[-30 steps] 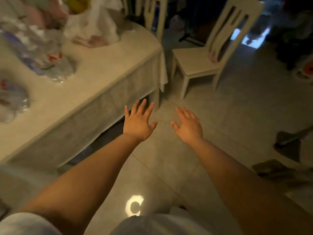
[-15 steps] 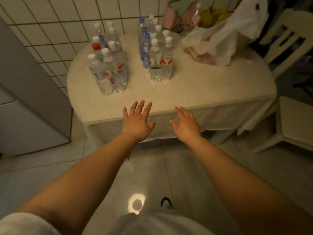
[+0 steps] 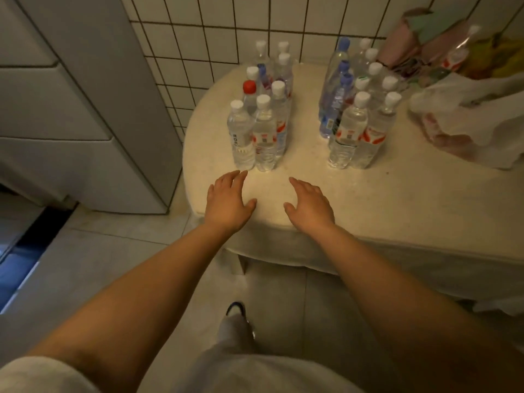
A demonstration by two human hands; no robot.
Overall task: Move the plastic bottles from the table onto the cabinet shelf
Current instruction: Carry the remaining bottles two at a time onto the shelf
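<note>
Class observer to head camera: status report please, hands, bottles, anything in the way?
Left hand and right hand open, no grip, above table edge. Two bottle clusters upright, left cluster, right cluster, none taken. White plastic bag off right, path clear.

So the table (image 3: 368,211) sits up against the tiled wall (image 3: 226,26), with a fridge (image 3: 71,114) just off its left side. On the table there are two bunches of upright bottles: the left bunch (image 3: 262,109) near the table's left edge, the right bunch (image 3: 358,109) a bit apart from it, gap in between. Right of that second bunch is a bag (image 3: 467,114), and behind the bag, against the wall, a pile of stuff (image 3: 425,38) with one more bottle (image 3: 460,52) poking out of it. Both hands are over the near edge, left hand (image 3: 228,199) just in front of the left bunch, right hand (image 3: 310,205) beside it, closer to the gap. A foot (image 3: 235,309) is on the floor (image 3: 99,265) below the table edge.
</note>
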